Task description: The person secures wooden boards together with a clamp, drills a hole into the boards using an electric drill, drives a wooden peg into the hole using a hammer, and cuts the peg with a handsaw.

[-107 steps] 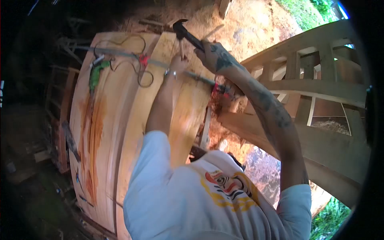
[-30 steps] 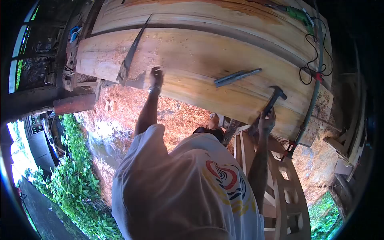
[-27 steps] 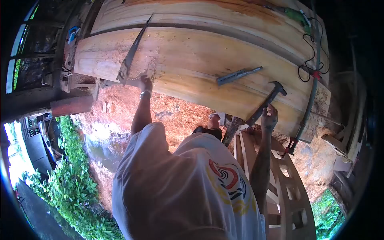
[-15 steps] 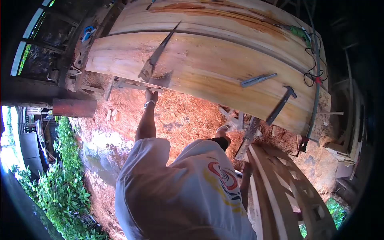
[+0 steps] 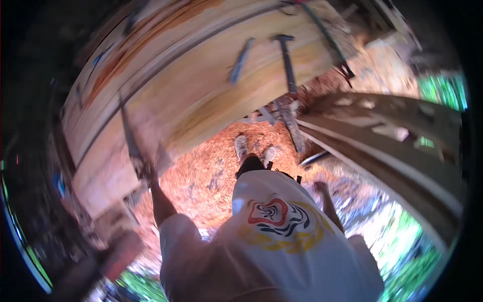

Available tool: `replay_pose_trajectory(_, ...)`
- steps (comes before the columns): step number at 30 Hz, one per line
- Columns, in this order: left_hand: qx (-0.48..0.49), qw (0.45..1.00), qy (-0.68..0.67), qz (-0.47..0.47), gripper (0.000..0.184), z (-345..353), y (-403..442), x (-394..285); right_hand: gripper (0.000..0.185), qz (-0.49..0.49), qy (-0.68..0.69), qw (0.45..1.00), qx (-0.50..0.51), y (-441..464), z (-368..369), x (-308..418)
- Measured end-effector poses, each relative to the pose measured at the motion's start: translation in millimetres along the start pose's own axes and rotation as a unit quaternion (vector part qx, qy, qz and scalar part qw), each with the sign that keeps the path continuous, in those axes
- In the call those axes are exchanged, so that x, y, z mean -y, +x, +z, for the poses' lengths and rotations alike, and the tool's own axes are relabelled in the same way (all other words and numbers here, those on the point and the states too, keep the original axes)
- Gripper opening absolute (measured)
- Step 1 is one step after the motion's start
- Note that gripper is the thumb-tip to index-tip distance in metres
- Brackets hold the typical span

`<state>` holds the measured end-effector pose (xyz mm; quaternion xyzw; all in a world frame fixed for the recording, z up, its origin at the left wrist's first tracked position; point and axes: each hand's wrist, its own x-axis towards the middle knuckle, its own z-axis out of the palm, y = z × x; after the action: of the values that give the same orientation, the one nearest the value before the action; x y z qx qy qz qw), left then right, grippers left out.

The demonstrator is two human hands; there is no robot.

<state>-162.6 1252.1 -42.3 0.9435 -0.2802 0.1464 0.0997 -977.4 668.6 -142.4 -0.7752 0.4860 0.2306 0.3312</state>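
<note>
My left hand (image 5: 151, 175) is at the handle end of a hand saw (image 5: 130, 133), by the near edge of the wooden boards (image 5: 201, 95); blur hides its fingers. Low on the right, away from the boards, my right hand (image 5: 320, 187) hangs beside my shirt, its fingers smeared. A hammer (image 5: 288, 63) lies on the boards with its handle over the near edge. To its left rests a grey-blue tool (image 5: 241, 60).
A slatted wooden frame (image 5: 382, 146) leans at the right. A clamp (image 5: 346, 70) grips the boards' right end. My feet (image 5: 241, 144) stand on shavings-covered ground (image 5: 211, 176). Beneath the boards' edge is a wooden support (image 5: 289, 126). A reddish block (image 5: 121, 254) is at lower left.
The view has turned. Earlier, my right hand held the hammer over the boards; it let go and dropped to my side. My left hand has moved to the saw's handle end.
</note>
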Motion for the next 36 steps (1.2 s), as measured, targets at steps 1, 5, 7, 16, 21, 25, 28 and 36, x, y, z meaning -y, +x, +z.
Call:
replay_pose_trajectory(1,0.155,0.983,0.040,-0.093,0.067,-14,13,-11,0.025,-0.209,-0.111,0.964,-0.125,21,5,-5)
replay_pose_trajectory(5,0.391,0.819,0.405,-0.116,0.049,-6,4,9,0.027,-0.075,0.126,0.974,-0.175,17,-123,202)
replay_pose_trajectory(7,0.238,0.902,0.116,-0.342,0.052,-85,48,-77,0.025,-0.086,0.272,0.942,-0.179,7,-169,285)
replay_pose_trajectory(16,0.060,0.598,-0.731,-0.322,0.063,-124,115,-294,0.024,-0.185,0.379,0.901,-0.104,3,-202,428)
replay_pose_trajectory(21,0.178,0.512,-0.810,-0.223,0.053,-133,185,-498,0.048,-0.293,0.467,0.828,0.104,25,-258,474)
replay_pose_trajectory(25,0.260,0.391,-0.862,-0.193,0.035,-123,201,-636,0.072,-0.460,0.579,0.665,0.109,43,-355,486)
replay_pose_trajectory(28,0.311,0.362,-0.848,-0.233,0.022,-125,201,-736,0.061,-0.363,0.644,0.670,0.069,51,-431,449)
replay_pose_trajectory(36,0.533,0.680,-0.372,0.339,0.041,-79,247,-868,0.047,-0.258,0.835,0.468,-0.128,111,-517,250)
